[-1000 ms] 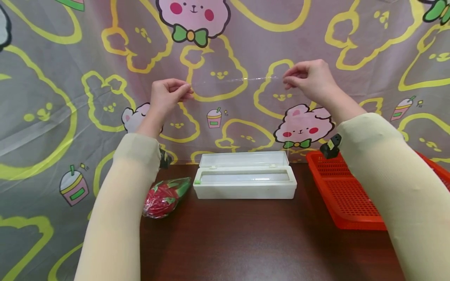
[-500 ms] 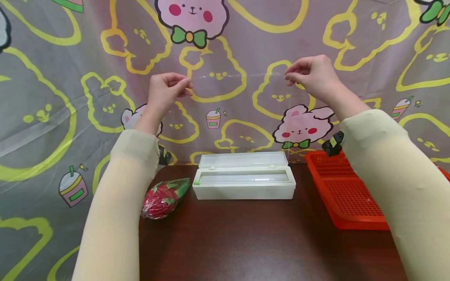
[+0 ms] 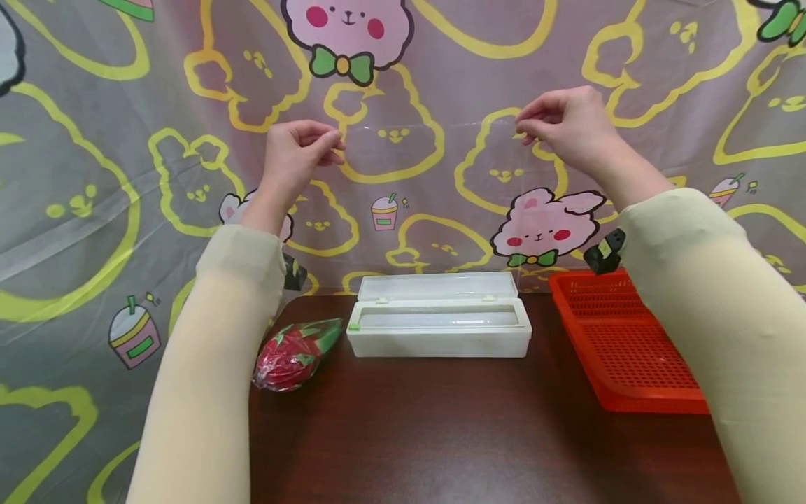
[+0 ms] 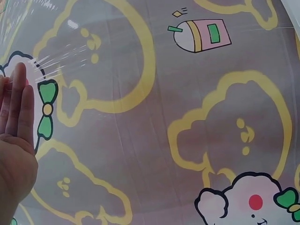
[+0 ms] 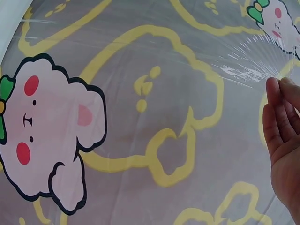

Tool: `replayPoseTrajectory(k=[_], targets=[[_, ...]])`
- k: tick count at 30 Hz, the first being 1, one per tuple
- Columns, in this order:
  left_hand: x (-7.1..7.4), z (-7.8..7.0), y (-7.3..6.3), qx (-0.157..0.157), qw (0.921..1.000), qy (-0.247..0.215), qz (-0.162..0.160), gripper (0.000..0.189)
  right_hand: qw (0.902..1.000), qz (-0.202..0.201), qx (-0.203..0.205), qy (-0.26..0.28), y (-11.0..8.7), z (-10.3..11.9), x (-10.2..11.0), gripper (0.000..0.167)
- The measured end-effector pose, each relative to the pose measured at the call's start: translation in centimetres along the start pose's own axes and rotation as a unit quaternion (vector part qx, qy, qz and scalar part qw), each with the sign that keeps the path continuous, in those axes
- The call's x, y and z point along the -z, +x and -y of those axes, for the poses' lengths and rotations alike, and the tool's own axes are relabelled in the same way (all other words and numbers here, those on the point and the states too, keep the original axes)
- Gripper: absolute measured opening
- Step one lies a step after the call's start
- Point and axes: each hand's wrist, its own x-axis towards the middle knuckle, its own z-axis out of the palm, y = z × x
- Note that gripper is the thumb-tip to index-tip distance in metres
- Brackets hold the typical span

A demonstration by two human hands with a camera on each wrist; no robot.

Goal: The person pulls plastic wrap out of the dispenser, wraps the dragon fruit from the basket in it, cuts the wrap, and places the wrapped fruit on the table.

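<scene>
Above the white box [image 3: 439,343], well up from its raised lid [image 3: 437,285], a clear film [image 5: 243,72] is stretched between two hands; the left hand [image 3: 296,154], up and to the left of the box, has thumb and fingertips pinched together on one corner; the right hand [image 3: 569,126], up and to the right of the box, pinches the other corner the same way; the film seems to hang down towards the box, though whether it is joined to anything inside cannot be told. To the box's left lies a red fruit [image 3: 292,357] in clear wrapping; to its right sits a red basket [image 3: 648,392].

My judgement of the risks: creases fan out from both pinches, so pulling harder could tear a corner; if one hand slipped, the thin sheet would likely fold and cling to itself above the box; uneven lifting could skew it.

Compared with half a second ago, both hands and the film's top edge are a little higher above the box; box, fruit and basket stay put.
</scene>
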Motion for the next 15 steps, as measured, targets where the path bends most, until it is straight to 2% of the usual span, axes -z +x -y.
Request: replayPoseTrajectory(k=[7, 12, 15], targets=[[0.3, -0.6, -0.4, 0.001, 1.0, 0.0, 0.001, 0.027, 0.9999, -0.009, 0.005, 0.002, -0.4, 0.2, 0.3, 0.03], [0.8, -0.4, -1.4, -0.002, 1.0, 0.004, 0.008, 0.028, 0.9994, -0.005, 0.009, 0.032, -1.4, 0.3, 0.6, 0.028], [1.1, -0.2, -2.1, -0.01, 0.9999, 0.003, 0.013, 0.031, 0.9987, -0.006, 0.028, 0.041, -2.1, 0.4, 0.8, 0.026]])
